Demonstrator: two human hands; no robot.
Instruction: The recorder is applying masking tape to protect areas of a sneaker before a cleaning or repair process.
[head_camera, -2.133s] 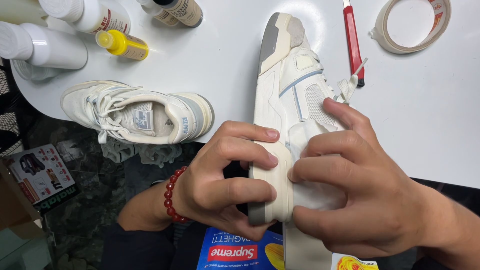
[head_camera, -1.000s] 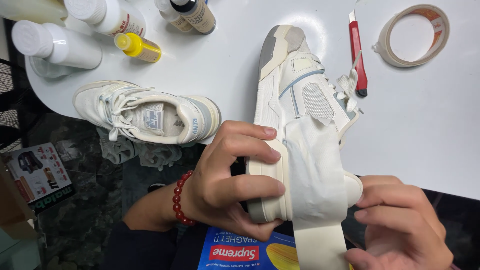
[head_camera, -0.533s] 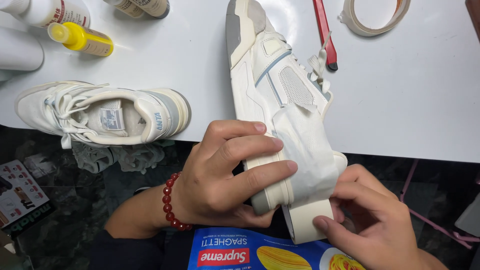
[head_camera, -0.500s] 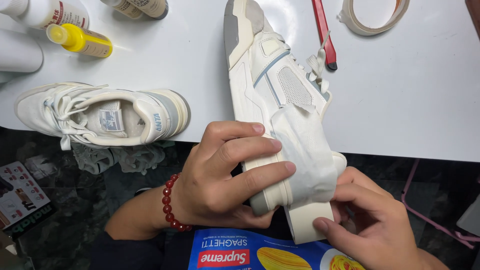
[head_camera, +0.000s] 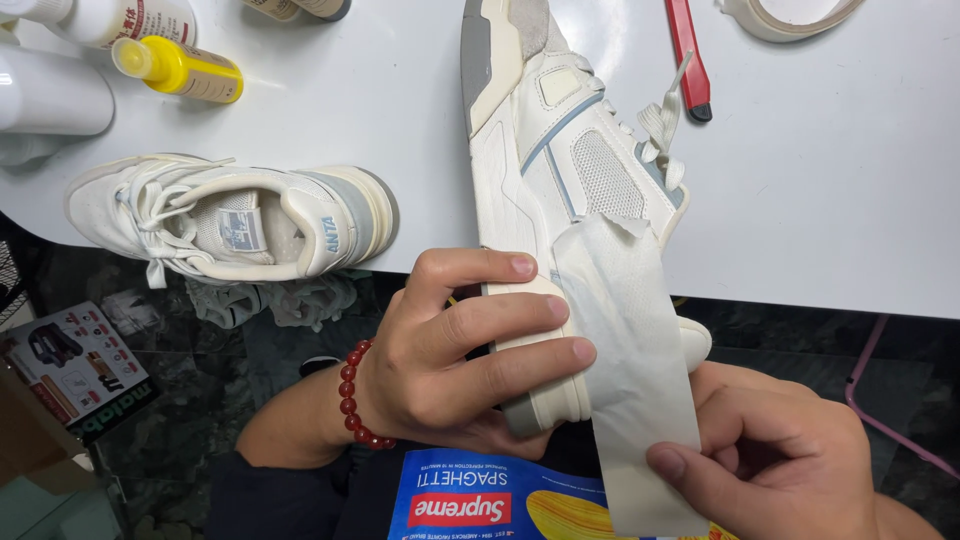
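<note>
At the worktop (head_camera: 850, 200) edge, the left hand (head_camera: 450, 365) grips the white sneaker (head_camera: 545, 200) by its heel; the right hand (head_camera: 790, 460), no longer pressing the shoe, pinches the tape strip (head_camera: 630, 360) lower down.

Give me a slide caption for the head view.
Left hand grips a white sneaker; right hand pulls a tape strip over it.

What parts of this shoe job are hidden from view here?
Head view only:
- Toe of the held shoe: covered by the tape strip and the left hand.
- Right hand: cut off by the bottom edge.
- Tape roll: cut by the top edge.
- Bottles: cut by the left and top edges.
</note>
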